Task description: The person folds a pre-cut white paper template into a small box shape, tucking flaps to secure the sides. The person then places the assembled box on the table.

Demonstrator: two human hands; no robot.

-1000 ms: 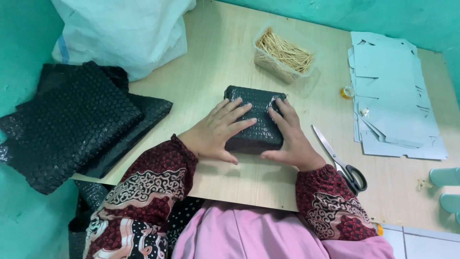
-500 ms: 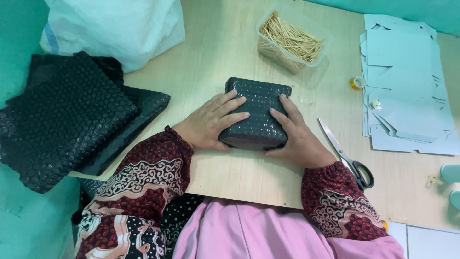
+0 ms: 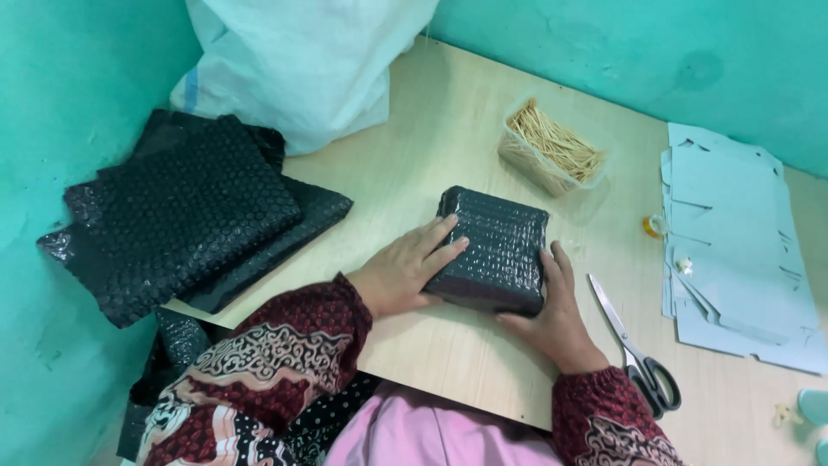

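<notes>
A box-shaped parcel wrapped in black bubble wrap point(image 3: 493, 248) lies on the light wooden table point(image 3: 414, 164). My left hand point(image 3: 404, 269) rests flat against its left side, fingers laid over the near top edge. My right hand point(image 3: 554, 312) cups its near right corner, fingers up along the right side. Both hands press on the parcel, which stays on the table.
A pile of black bubble wrap sheets point(image 3: 190, 211) lies at the left. A white woven sack point(image 3: 302, 60) stands at the back. A clear tub of thin wooden sticks point(image 3: 552, 147), scissors point(image 3: 634, 345), a small tape roll point(image 3: 653, 226) and flat pale-blue cardboard blanks point(image 3: 733, 250) lie at the right.
Both hands slid off the top of the parcel to its sides. The view has shifted, so the parcel appears lower and further right.
</notes>
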